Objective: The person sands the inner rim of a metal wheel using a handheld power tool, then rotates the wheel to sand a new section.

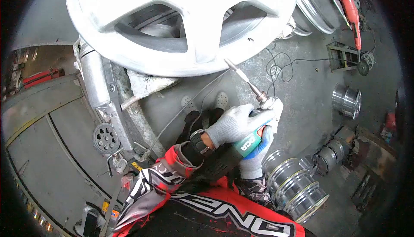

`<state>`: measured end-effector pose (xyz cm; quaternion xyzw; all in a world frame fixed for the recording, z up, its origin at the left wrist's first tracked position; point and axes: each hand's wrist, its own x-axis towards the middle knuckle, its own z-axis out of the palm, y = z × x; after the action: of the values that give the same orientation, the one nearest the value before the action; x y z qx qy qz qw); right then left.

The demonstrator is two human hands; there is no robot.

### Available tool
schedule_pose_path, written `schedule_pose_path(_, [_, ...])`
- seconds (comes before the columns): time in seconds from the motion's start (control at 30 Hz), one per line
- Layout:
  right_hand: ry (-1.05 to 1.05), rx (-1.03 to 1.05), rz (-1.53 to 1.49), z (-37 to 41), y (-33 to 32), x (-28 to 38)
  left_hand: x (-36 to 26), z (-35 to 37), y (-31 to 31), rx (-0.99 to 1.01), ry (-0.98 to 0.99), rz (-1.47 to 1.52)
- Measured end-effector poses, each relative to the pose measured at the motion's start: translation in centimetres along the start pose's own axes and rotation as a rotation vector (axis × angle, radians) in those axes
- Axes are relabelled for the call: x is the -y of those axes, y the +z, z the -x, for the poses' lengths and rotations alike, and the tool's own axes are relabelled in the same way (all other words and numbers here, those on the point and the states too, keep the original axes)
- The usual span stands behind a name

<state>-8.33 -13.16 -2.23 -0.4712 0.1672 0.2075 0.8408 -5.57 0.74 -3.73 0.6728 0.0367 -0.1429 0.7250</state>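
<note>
I am holding a power tool (249, 144) just beside a silver wheel (199, 34).
My gloved left hand (238, 124) is wrapping over its front, fingers closed, while my gloved right hand (258, 153) is gripping the green body from below. Its slim tip is pointing at the wheel's lower rim; whether they are touching, I cannot tell. Farther off, metal rims (294, 186) are lying in a row, and a boxy frame (331, 47) is standing near a red tool (349, 5), its contents unclear.
</note>
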Motion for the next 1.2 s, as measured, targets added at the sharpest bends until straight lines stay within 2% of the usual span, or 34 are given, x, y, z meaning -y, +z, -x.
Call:
schedule_pose_path(0.03, [-0.003, 0.005, -0.025, -0.2, 0.0, -0.1, 0.3, -0.1, 0.1, 0.037, -0.031, -0.091])
schedule_pose_path(0.17, [-0.012, -0.075, -0.033, 0.4, 1.0, -1.0, 2.1, 0.9, 0.8, -0.028, -0.020, -0.090])
schedule_pose_path(0.23, [0.004, -0.049, 0.014, 1.0, 0.8, -1.2, 4.3, 2.0, 1.4, -0.119, 0.152, -0.326])
schedule_pose_path(0.37, [0.075, -0.004, 0.125, 1.5, -0.3, -1.3, 3.3, 2.8, 1.2, -0.108, 0.097, -0.312])
schedule_pose_path(0.43, [0.050, -0.035, 0.113, 1.4, 0.1, -1.3, 2.1, 2.4, 0.5, -0.128, 0.294, -0.524])
schedule_pose_path(0.57, [-0.046, -0.083, 0.089, 0.6, 0.0, -1.7, 2.5, 1.4, 0.8, -0.072, 0.249, -0.505])
schedule_pose_path(0.63, [-0.019, -0.046, 0.052, 0.8, 0.3, -1.4, 1.8, 1.3, 0.8, -0.035, 0.034, -0.321])
schedule_pose_path(0.67, [0.009, -0.006, 0.019, 0.9, 0.5, -1.3, 1.6, 1.6, 0.6, -0.030, 0.031, -0.325])
schedule_pose_path(0.73, [0.051, 0.005, -0.003, 1.7, 0.7, -1.3, 1.2, 2.6, -0.2, -0.069, 0.324, -0.591])
schedule_pose_path(0.77, [0.092, 0.023, -0.019, 2.0, 0.8, -1.5, 0.0, 2.6, -0.6, -0.064, 0.321, -0.599])
schedule_pose_path(0.83, [0.107, 0.017, -0.146, 2.1, 0.4, -2.3, -2.8, 2.6, -1.2, -0.012, -0.451, 0.041])
schedule_pose_path(0.87, [0.117, -0.015, -0.133, 2.2, 0.4, -2.3, -2.6, 2.5, -1.1, -0.005, -0.454, 0.035])
schedule_pose_path(0.93, [0.123, -0.051, -0.124, 2.1, 0.0, -2.2, -1.3, 2.4, -0.8, 0.001, -0.178, -0.028])
schedule_pose_path(1.07, [0.112, -0.091, -0.067, 1.5, -0.8, -2.0, 0.8, 1.6, 0.0, -0.030, -0.085, -0.105])
schedule_pose_path(1.13, [0.117, -0.102, -0.068, 1.6, -0.9, -2.0, 0.4, 2.1, -0.2, -0.044, 0.104, -0.271])
schedule_pose_path(1.2, [0.159, -0.121, -0.068, 2.2, -0.7, -2.1, 0.7, 2.8, -0.3, -0.038, 0.101, -0.263])
